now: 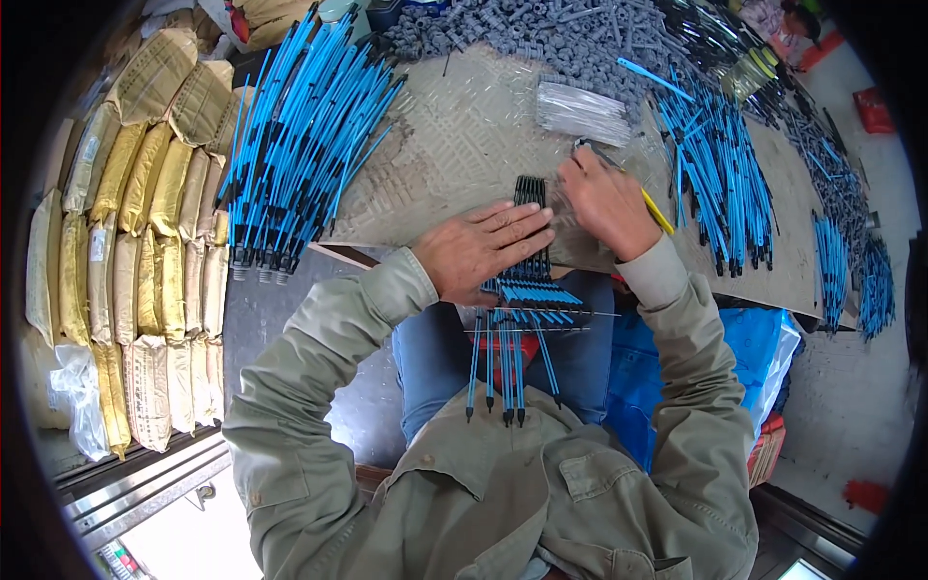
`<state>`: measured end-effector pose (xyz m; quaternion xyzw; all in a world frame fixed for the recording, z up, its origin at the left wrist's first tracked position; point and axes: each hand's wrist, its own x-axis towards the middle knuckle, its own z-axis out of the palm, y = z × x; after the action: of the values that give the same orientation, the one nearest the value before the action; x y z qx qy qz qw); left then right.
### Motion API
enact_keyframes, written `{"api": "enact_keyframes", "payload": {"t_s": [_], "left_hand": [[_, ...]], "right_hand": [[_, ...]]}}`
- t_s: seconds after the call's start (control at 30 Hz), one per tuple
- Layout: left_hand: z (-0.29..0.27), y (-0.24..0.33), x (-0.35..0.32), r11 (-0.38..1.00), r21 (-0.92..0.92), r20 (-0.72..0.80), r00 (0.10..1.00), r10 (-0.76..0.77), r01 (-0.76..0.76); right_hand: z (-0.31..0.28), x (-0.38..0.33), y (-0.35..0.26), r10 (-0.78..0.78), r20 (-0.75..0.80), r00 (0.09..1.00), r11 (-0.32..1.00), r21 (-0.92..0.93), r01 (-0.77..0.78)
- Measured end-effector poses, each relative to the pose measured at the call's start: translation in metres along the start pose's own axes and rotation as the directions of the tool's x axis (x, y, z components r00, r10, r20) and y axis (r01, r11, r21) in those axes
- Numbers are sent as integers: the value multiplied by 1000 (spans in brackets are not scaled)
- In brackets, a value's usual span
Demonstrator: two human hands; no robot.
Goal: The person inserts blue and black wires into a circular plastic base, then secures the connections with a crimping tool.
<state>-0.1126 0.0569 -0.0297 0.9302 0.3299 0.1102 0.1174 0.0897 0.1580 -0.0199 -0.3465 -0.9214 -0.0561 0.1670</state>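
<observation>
My left hand lies flat, fingers stretched out, across a row of thin blue rods with black ends at the table's front edge. Its fingers press on the black parts, hiding some of them. Just right of it, my right hand is closed around a slim tool with a yellow handle; the tool's dark end shows past my fingers, its exact kind unclear. Toward my lap, more blue rods hang over the edge, crossed by thin metal wires.
A big bunch of blue rods stands at the left, another at the right. Behind are clear thin sticks and heaped grey plastic parts. Stacked sacks line the left; a blue bag is below right.
</observation>
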Motion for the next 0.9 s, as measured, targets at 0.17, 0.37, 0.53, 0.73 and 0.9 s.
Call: {"api": "enact_keyframes", "payload": {"t_s": [0.17,0.37,0.53,0.73,0.9], "left_hand": [[0,-3,1,1000,3,12,1000,-1,1],[0,-3,1,1000,-8,6,1000,8,-8],[1,-4,1,1000,6,-20,1000,10,-10],[0,-1,-1,1000,30,16,1000,0,0],[2,-3,-2,1000,18,16,1000,3,-3]], "right_hand": [[-3,4,9,-266,19,964,938,-226,264],[-7,9,15,-284,148,947,948,-103,301],[-6,6,11,-246,146,958,963,-76,258],[-2,7,12,-305,48,951,952,6,305],[13,10,6,-283,-39,958,951,115,286]]}}
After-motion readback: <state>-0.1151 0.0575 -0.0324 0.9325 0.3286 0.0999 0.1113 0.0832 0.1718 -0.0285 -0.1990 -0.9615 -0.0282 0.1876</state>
